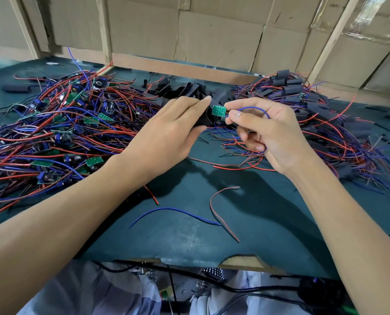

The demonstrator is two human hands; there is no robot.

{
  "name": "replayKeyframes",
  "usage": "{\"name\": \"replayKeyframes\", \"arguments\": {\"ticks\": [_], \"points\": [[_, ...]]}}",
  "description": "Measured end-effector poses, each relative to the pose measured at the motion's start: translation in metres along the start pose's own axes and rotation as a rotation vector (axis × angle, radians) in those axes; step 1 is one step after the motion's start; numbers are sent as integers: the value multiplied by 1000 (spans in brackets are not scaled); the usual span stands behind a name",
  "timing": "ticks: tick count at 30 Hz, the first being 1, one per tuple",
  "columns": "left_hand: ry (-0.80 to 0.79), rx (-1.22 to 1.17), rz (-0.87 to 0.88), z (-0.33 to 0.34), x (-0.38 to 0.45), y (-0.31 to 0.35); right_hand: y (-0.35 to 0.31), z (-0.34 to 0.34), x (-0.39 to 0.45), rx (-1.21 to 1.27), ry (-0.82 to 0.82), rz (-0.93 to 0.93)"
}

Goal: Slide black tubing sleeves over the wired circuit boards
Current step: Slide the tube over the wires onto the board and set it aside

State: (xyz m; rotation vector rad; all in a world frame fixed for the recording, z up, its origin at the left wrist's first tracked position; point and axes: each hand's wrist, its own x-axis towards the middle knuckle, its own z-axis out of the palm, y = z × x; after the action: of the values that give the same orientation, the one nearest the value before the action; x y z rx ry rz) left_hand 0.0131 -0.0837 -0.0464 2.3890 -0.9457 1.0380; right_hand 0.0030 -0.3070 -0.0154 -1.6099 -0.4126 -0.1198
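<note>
Cardboard walls back a green counter (pixel 189 223) where I see my left hand (pixel 166 133) pinching a black sleeve (pixel 204 119), my right hand (pixel 269 133) pinching a wired board (pixel 219 110) at its mouth; bare boards (pixel 64 123) heaped left outnumber sleeved ones (pixel 314 105) right.

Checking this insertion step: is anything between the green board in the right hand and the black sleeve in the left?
Nothing visible. The circuit board, pinched by the right hand, sits right at the mouth of the black sleeve gripped by the left hand.

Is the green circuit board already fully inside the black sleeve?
No, the circuit board is still exposed beside the black sleeve held by the left hand.
</note>
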Motion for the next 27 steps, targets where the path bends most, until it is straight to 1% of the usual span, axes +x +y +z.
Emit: {"name": "replayKeyframes", "arguments": {"ticks": [8,13,18,21,25,27], "points": [[20,2,42,-2,1,5,0,1,-2,-25,-55,-21],[56,-5,69,-3,2,8,0,2,-2,-42,-59,-12],[39,-21,71,-6,2,10,0,2,-3,-25,-119,6],[10,-41,101,-8,2,11,-2,1,-3,4,-135,25],[-3,-65,118,-8,2,13,-2,1,-2,8,-119,40],[6,-70,117,-8,3,12,-2,3,-2,11,-76,31]]}}
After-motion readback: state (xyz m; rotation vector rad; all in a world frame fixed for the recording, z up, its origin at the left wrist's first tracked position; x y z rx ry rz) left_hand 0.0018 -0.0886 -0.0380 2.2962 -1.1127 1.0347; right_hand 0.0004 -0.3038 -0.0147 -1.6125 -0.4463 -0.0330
